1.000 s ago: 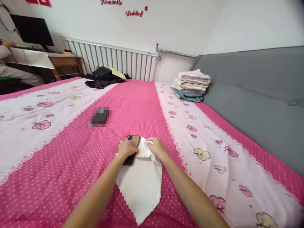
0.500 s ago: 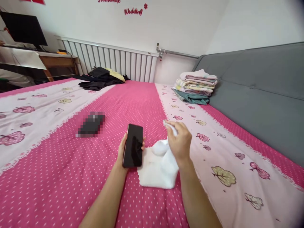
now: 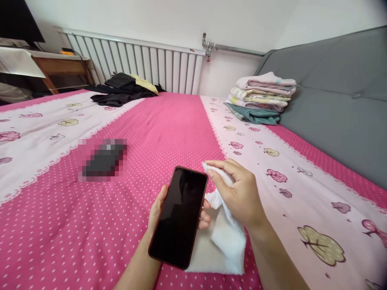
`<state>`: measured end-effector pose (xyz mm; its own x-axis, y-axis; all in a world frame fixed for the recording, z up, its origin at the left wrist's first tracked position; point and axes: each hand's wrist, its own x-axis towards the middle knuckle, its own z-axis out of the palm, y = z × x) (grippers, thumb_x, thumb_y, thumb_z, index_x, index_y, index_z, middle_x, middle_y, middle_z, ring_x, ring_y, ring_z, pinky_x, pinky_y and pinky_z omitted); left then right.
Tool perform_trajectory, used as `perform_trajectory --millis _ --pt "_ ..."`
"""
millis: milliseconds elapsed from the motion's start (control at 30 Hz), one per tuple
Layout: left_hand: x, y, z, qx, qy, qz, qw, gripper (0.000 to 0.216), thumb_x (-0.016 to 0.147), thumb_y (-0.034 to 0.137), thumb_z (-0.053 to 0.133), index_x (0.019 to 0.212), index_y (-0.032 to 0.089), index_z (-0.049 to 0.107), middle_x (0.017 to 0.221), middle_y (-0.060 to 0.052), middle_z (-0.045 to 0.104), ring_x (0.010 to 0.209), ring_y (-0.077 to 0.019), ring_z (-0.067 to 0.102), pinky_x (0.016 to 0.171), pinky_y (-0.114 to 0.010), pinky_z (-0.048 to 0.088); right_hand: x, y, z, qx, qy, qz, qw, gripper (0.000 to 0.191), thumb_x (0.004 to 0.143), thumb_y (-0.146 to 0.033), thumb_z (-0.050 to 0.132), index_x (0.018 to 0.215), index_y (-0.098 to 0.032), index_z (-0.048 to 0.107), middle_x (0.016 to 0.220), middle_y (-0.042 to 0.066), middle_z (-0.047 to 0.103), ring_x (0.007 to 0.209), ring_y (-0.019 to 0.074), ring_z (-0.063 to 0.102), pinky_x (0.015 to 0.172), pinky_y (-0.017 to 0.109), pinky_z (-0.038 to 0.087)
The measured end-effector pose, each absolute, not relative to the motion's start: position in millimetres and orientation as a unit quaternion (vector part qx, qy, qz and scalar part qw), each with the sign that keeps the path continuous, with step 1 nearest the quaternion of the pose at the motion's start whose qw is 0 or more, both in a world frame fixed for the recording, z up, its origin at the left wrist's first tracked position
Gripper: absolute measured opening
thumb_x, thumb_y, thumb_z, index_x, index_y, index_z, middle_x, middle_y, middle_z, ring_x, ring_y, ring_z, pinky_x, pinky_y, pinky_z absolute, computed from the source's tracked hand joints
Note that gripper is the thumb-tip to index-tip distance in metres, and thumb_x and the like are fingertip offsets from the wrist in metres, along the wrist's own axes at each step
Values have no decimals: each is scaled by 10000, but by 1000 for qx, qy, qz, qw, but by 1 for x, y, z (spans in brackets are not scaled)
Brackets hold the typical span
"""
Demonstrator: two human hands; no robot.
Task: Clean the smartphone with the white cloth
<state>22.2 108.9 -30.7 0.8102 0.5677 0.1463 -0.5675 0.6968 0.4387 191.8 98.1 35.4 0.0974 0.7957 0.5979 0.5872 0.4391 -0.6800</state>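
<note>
Bedspread (image 3: pixel 90 225) in pink with white dots fills most of what I see, a grey sofa back (image 3: pixel 332 104) along its right side and a white radiator (image 3: pixel 136 60) at the far end. Folded linens (image 3: pixel 261 98) sit stacked against the sofa, and dark clothes (image 3: pixel 121 90) lie heaped near the radiator. A blurred dark object (image 3: pixel 102 159) rests on the spread to my left, well apart from my hands.

Closer in, my left hand (image 3: pixel 160 209) is wrapped around a smartphone (image 3: pixel 179 217), lifted off the bed, dark screen up and tilted toward me, fingers curled at both long edges. My right hand (image 3: pixel 238 193) is pinched shut on a white cleaning cloth (image 3: pixel 226 237), a bunched corner between thumb and fingertips just beside the phone's top right corner, the rest trailing down onto the bed.

For a clean wipe I judge the cloth wants to be flat under two fingertips, the phone gripped by its edges only, with light strokes along the glass.
</note>
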Motion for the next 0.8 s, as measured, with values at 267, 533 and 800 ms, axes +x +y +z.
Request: perform_trajectory --millis 267,533,800 --pt "19 112 -36 214 -14 300 929 705 807 625 452 1150 32 617 1088 -188 674 969 -272 650 902 -366 451 190 94 34 -522 -718 23 460 144 844 -228 584 897 -264 713 780 -3 654 674 126 612 660 277 500" --pt "13 115 -42 207 -34 305 929 744 858 615 349 1181 -11 588 1153 -231 637 1095 -290 599 987 -372 397 193 88 39 -517 -748 68 409 121 803 -219 616 838 -270 720 760 -15 661 665 125 618 612 254 484" --pt "17 112 -37 251 8 316 915 731 859 619 327 1169 16 600 1119 -203 660 1039 -289 626 949 -378 421 191 93 36 -552 -711 48 434 120 803 -214 616 821 -268 722 784 -3 669 679 135 623 646 274 493"
